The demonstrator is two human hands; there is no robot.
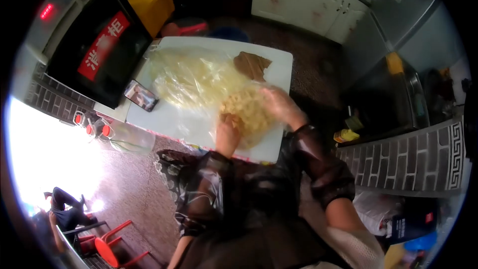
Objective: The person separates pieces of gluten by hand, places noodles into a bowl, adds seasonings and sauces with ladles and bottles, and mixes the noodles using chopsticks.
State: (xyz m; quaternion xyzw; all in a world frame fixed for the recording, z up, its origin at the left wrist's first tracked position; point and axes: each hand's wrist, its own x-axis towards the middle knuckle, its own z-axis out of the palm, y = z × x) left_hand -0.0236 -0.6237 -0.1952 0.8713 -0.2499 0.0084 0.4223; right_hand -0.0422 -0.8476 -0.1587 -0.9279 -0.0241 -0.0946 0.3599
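A heap of small pale yellow pieces lies near the front right of the white table; their kind is not clear. My left hand is at the heap's near left side, fingers curled down into the pieces, so what they grip is hidden. Over the right side of the heap is my right hand, smeared by motion, its fingers not readable. Behind and left of the heap spreads a large clear plastic bag with pale yellow contents. A brown sheet-like piece lies beyond my right hand.
A phone leans at the table's left edge, before a black cabinet with a red label. Large clear jugs stand on the floor at left. Red stools and a seated person are at lower left.
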